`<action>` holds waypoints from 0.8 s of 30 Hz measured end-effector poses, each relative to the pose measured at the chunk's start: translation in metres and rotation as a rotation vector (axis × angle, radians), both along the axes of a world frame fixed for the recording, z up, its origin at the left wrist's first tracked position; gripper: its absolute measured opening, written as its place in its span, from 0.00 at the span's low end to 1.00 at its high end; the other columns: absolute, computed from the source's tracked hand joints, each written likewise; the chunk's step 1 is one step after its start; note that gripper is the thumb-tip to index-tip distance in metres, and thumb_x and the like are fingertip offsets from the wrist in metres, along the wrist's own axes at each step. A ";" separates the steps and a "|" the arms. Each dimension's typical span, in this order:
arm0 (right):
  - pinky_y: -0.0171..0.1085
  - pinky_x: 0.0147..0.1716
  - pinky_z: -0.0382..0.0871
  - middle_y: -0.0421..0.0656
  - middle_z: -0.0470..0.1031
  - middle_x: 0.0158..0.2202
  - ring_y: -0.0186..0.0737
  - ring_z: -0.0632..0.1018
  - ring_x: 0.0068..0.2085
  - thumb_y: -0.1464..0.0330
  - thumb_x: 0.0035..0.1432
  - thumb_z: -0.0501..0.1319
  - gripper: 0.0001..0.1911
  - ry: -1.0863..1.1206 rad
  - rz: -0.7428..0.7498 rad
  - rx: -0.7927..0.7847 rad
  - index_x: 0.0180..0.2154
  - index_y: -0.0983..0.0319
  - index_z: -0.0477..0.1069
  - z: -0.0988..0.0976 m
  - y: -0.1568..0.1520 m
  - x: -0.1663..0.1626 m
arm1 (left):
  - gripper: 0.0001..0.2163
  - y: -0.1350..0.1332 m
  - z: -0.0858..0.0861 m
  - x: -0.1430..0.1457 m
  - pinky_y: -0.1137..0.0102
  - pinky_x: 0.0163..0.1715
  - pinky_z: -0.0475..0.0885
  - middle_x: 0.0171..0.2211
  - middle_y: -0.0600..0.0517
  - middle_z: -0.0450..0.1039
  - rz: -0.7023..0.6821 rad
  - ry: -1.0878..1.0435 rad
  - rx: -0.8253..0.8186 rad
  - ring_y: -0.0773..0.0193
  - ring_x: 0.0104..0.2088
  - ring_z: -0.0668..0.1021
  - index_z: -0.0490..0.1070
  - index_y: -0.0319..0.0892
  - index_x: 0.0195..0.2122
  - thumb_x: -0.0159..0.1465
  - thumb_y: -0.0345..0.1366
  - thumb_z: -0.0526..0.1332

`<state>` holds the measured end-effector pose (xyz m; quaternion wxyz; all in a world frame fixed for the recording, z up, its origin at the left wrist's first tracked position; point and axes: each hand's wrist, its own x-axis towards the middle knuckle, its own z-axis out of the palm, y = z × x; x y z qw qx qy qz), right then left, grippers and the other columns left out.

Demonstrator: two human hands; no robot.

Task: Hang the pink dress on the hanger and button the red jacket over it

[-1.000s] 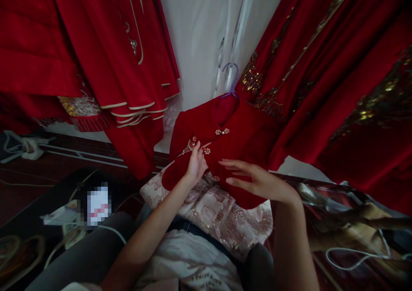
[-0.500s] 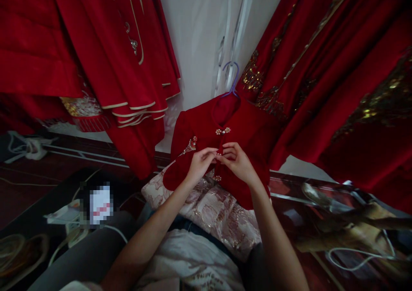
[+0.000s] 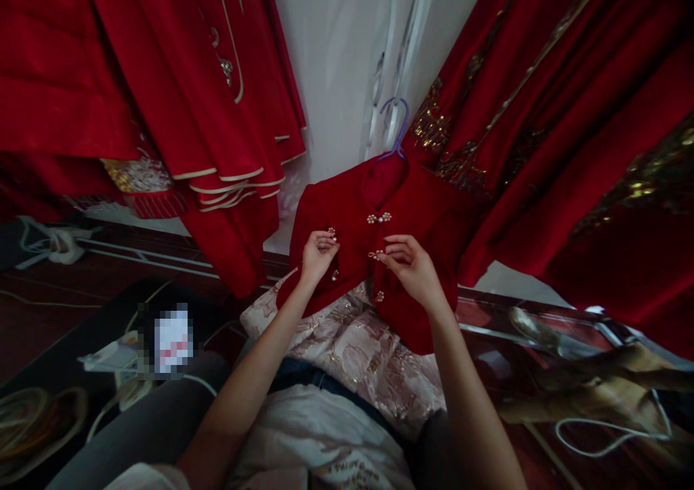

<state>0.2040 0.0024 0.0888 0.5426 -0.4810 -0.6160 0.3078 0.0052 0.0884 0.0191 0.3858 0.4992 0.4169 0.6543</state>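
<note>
A small red jacket (image 3: pixel 423 215) with pearl clasps hangs on a purple hanger (image 3: pixel 397 125) over my lap. My left hand (image 3: pixel 317 254) pinches the jacket's left front, fingers curled over a beaded ornament. At the centre front my right hand (image 3: pixel 412 267) pinches the middle pearl clasp (image 3: pixel 375 255). The top clasp (image 3: pixel 378 218) is fastened above it, and a lower clasp (image 3: pixel 379 296) shows below my fingers. The jacket's hem rests on a pink and gold brocade cloth (image 3: pixel 358 349) across my knees.
Long red garments with gold trim hang at left (image 3: pixel 163 92) and right (image 3: pixel 569 136), close around the jacket. A white wall (image 3: pixel 336 63) lies behind. A small white device (image 3: pixel 108 360) and cables (image 3: pixel 48 241) lie on the dark floor at left; a white cord (image 3: pixel 607 436) lies at right.
My right hand came in from open and flat to pinch at the centre front. My left hand shifted left from the clasp to the beaded ornament. The jacket front now lies closed.
</note>
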 end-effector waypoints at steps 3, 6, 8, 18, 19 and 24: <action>0.36 0.38 0.74 0.43 0.74 0.36 0.36 0.77 0.35 0.61 0.52 0.66 0.17 -0.018 0.011 0.018 0.43 0.59 0.67 -0.001 0.004 -0.011 | 0.12 -0.003 0.002 -0.003 0.71 0.36 0.70 0.29 0.53 0.74 -0.034 -0.020 0.001 0.69 0.30 0.76 0.70 0.39 0.35 0.48 0.30 0.67; 0.34 0.35 0.73 0.42 0.74 0.36 0.35 0.77 0.35 0.61 0.52 0.65 0.17 -0.020 0.077 0.021 0.42 0.59 0.67 -0.007 0.017 -0.029 | 0.11 -0.001 0.005 -0.005 0.70 0.37 0.71 0.30 0.52 0.75 -0.071 -0.031 -0.043 0.69 0.30 0.76 0.71 0.39 0.33 0.47 0.29 0.67; 0.33 0.33 0.72 0.42 0.74 0.36 0.35 0.77 0.35 0.62 0.52 0.65 0.15 -0.027 0.079 0.035 0.42 0.59 0.67 -0.014 0.032 -0.041 | 0.11 0.002 0.005 -0.006 0.70 0.37 0.71 0.30 0.52 0.76 -0.068 -0.035 -0.058 0.68 0.30 0.77 0.71 0.39 0.33 0.47 0.28 0.67; 0.35 0.38 0.73 0.42 0.75 0.36 0.35 0.77 0.35 0.66 0.53 0.62 0.11 -0.089 -0.032 0.107 0.40 0.61 0.68 -0.028 0.067 -0.058 | 0.09 0.010 0.004 -0.006 0.69 0.39 0.72 0.31 0.50 0.77 -0.068 -0.009 0.010 0.67 0.31 0.77 0.74 0.37 0.31 0.49 0.31 0.68; 0.35 0.38 0.73 0.42 0.75 0.36 0.35 0.77 0.35 0.67 0.54 0.62 0.10 -0.108 -0.036 0.114 0.40 0.61 0.68 -0.026 0.068 -0.060 | 0.09 0.009 0.005 -0.006 0.68 0.40 0.72 0.32 0.50 0.77 -0.074 -0.017 0.013 0.67 0.32 0.78 0.74 0.38 0.32 0.49 0.32 0.68; 0.35 0.37 0.72 0.41 0.76 0.36 0.35 0.77 0.33 0.70 0.55 0.60 0.09 -0.264 -0.069 0.117 0.40 0.59 0.68 -0.017 0.072 -0.072 | 0.11 0.007 0.010 -0.006 0.67 0.42 0.73 0.33 0.49 0.78 -0.078 -0.027 0.006 0.66 0.33 0.78 0.75 0.38 0.33 0.49 0.34 0.69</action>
